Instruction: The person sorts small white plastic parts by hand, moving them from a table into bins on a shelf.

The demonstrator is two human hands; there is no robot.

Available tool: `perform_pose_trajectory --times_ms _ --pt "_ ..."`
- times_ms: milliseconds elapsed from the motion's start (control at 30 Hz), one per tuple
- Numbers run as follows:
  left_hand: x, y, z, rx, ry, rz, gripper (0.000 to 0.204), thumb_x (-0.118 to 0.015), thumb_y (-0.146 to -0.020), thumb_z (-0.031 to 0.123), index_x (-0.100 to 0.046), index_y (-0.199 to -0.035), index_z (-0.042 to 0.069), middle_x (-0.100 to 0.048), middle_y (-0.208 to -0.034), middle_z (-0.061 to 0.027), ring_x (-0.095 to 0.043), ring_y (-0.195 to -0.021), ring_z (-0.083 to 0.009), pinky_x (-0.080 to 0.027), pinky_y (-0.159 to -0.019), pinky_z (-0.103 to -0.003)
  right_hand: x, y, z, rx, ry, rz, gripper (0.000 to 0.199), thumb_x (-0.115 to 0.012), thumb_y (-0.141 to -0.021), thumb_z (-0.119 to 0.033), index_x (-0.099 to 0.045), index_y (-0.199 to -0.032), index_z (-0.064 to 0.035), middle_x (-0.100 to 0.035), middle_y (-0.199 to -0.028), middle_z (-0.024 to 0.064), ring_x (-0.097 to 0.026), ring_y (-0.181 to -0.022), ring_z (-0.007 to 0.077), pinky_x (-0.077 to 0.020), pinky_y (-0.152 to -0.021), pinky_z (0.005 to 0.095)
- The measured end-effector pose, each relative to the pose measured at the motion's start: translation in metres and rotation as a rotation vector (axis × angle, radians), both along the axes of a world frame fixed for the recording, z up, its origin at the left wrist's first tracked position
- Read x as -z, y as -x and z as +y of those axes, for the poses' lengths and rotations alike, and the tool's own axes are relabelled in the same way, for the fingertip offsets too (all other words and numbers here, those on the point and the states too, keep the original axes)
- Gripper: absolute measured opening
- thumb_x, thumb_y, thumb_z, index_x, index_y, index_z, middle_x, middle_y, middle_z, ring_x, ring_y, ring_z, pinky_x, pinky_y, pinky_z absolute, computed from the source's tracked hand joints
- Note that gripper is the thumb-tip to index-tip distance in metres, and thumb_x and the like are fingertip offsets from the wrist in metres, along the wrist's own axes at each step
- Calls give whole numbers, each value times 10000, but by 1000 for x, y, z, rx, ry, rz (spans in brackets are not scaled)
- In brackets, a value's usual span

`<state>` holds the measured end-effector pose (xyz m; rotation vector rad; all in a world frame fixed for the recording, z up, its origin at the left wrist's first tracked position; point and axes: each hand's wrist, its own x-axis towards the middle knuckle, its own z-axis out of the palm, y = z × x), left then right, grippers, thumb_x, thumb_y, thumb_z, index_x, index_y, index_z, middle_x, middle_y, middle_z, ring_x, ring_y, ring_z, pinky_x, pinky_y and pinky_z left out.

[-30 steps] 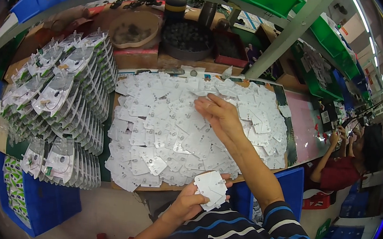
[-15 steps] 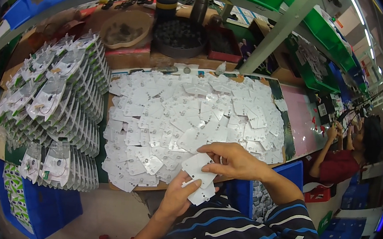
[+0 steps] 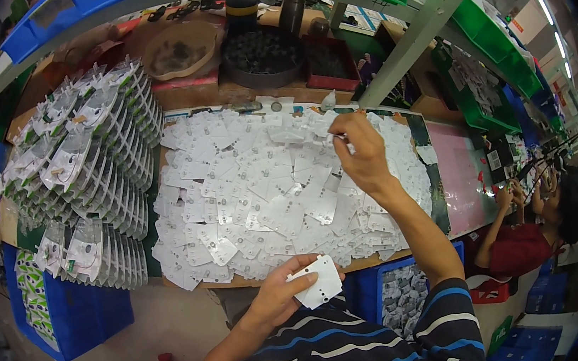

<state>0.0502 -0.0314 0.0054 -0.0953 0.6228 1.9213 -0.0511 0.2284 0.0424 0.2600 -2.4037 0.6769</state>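
Observation:
A stack of thin white plates point(image 3: 318, 282) with small dark holes is in my left hand point(image 3: 283, 295), thumb pressed on top, just off the table's front edge. Across the table, my right hand point(image 3: 363, 153) reaches over the far part of a wide heap of similar white plates point(image 3: 261, 177). Its fingers are pinched together on a small white piece that looks like one of these plates, mostly hidden by the hand.
Stacked white-and-grey assemblies point(image 3: 102, 159) stand at left, above a blue bin point(image 3: 91, 322). Another blue bin point(image 3: 355, 288) sits by my right side. Behind the heap are a round dark tray point(image 3: 262, 74) and a metal post point(image 3: 411, 48). A person point(image 3: 521, 242) works at right.
My right hand has left the plates in my left hand and moved forward to the far side of the heap. My left hand has shifted slightly right, still holding its plates.

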Motion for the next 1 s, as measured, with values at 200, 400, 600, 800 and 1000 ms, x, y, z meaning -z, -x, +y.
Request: perform_pose_trajectory --times_ms 200,400,600,800,1000 --pt "3 -1 -3 -8 2 -7 366 -541 -925 21 -440 -1272 -36 -552 -1250 -276 -559 -1198 -396 -451 -1042 -462 37 12 7 -49 -202 38 231 -641 -730 102 -578 -922 -10 -614 -964 112 -616 -863 287 -514 -705 352" --pt "9 -3 -3 -13 -38 -23 382 -532 -910 2 -435 -1278 -38 -543 -1262 -290 -524 -1241 -396 -412 -1074 -473 39 1 14 -64 -231 -52 254 -588 -706 99 -595 -938 -5 -617 -1001 110 -583 -941 291 -478 -806 370" --pt "11 -6 -3 -42 -63 -20 397 -539 -904 -4 -437 -1285 -38 -534 -1278 -297 -525 -1241 -380 -396 -1082 -467 23 -20 6 -80 -169 -64 229 -615 -760 82 -602 -976 5 -632 -1002 138 -618 -887 288 -507 -757 366" --pt "1 -1 9 -444 10 30 374 -519 -947 -4 -437 -1311 -2 -506 -1306 -157 -511 -1226 -262 -402 -1064 -431 -20 -94 -36 -349 428 -796 343 -684 -895 -144 -600 -1201 -13 -644 -850 50 -585 -728 87 -481 -631 244" --pt "2 4 25 -355 90 110 338 -532 -970 54 -441 -1285 -30 -549 -1234 -161 -554 -1141 -230 -448 -1003 -389 -8 -121 -33 -226 661 -813 324 -687 -895 -111 -606 -1185 8 -642 -861 27 -585 -736 60 -477 -638 214"
